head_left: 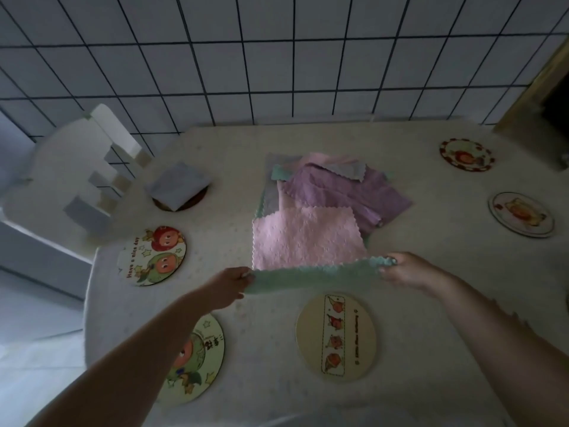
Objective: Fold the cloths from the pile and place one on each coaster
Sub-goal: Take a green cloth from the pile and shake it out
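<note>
A pale green cloth point(311, 278) is stretched between my hands near the table's front. My left hand point(229, 285) pinches its left corner and my right hand point(406, 271) pinches its right corner. Just behind it lies the pile: a pink cloth point(308, 237) on top in front, a purple cloth point(341, 192) behind, with grey and green edges showing. A folded grey cloth point(178, 184) rests on a dark coaster point(197, 201) at the back left. Bare round coasters lie at the left point(152, 255), front left point(200, 359), front centre point(335, 335), right point(522, 214) and back right point(466, 154).
The table point(431, 303) has a pale cloth cover and stands against a white tiled wall point(277, 57). A white chair point(83, 180) stands at the table's left side. A wooden door frame point(535, 84) is at the far right.
</note>
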